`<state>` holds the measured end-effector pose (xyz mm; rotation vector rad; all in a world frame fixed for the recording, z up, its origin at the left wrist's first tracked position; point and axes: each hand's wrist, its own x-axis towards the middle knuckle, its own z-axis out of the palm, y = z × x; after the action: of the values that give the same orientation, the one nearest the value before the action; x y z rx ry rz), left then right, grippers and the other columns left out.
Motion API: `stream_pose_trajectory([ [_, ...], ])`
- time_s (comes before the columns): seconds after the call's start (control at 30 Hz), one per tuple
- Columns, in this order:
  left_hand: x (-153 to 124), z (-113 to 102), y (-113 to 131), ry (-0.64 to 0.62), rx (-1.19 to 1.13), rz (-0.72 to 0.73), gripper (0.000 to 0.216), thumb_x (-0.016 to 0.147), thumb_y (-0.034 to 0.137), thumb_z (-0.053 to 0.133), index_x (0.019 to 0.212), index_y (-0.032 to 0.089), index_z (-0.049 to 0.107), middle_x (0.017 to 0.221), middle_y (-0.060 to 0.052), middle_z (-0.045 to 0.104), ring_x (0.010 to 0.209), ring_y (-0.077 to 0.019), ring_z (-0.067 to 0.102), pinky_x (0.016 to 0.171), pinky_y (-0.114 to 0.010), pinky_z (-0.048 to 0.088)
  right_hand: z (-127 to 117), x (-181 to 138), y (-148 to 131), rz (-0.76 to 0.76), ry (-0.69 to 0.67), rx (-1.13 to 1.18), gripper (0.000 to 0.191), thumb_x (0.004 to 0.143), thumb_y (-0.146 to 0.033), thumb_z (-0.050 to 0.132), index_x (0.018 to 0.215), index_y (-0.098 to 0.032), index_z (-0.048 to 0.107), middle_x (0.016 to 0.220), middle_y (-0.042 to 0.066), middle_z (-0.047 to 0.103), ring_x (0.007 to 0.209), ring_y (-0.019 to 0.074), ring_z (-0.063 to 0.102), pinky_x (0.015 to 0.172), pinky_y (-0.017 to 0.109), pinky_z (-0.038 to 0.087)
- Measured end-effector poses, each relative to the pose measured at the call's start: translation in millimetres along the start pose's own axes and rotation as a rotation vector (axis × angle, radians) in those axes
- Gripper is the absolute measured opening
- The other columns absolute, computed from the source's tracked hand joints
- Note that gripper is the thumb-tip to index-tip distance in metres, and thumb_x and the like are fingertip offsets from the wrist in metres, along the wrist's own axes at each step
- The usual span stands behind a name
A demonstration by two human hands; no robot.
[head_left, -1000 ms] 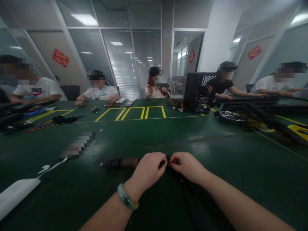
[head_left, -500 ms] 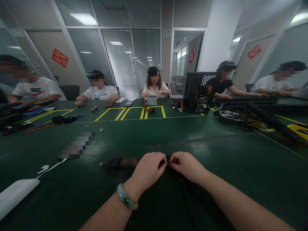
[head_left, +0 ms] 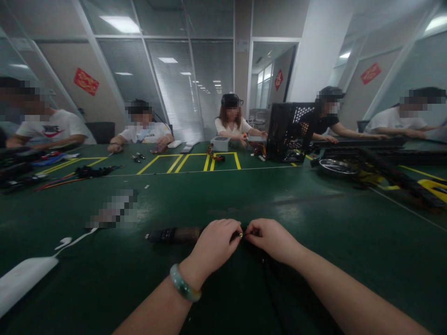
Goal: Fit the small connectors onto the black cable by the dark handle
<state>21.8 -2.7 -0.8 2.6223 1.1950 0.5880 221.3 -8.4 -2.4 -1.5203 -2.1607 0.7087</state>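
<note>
White flat strip (head_left: 24, 279) way out at 8 o'clock on the dark green counter (head_left: 314, 209), thin white cord (head_left: 75, 238) just past it, and some pixelated blob (head_left: 111, 209) at 10 o'clock, too blurred to tell. Black-and-brown cylinder (head_left: 174, 235) lies right beside the left hand (head_left: 213, 246), which wears a pale green jade bangle (head_left: 185, 284). Both hands are closed in a pinch, fingertips (head_left: 234, 231) nearly meeting on a small metal tip (head_left: 240, 235), with the right hand (head_left: 274, 239) coming in from 3 o'clock. Black cable (head_left: 268, 279) trails off toward 6 o'clock. Far side: silver power supply box (head_left: 220, 144) at 12, black mesh PC case (head_left: 289, 132) around 1, steel pan (head_left: 337, 168) around 2.
</note>
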Motion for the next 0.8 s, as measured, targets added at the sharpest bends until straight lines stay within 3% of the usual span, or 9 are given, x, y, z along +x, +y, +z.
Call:
stream_pose_trajectory([
  [0.8, 0.1, -1.7, 1.4, 0.004, -0.005, -0.013, 0.005, 0.087, 0.023, 0.057, 0.091, 0.023, 0.06, 0.096, 0.0, 0.064, 0.091, -0.0197, 0.059, 0.086, -0.037, 0.044, -0.3, 0.1, 0.7, 0.003, 0.007, 0.007, 0.011, 0.082, -0.028, 0.061, 0.085, -0.023, 0.071, 0.079, -0.001, 0.07, 0.07, 0.0143, 0.062, 0.06, 0.022, 0.04],
])
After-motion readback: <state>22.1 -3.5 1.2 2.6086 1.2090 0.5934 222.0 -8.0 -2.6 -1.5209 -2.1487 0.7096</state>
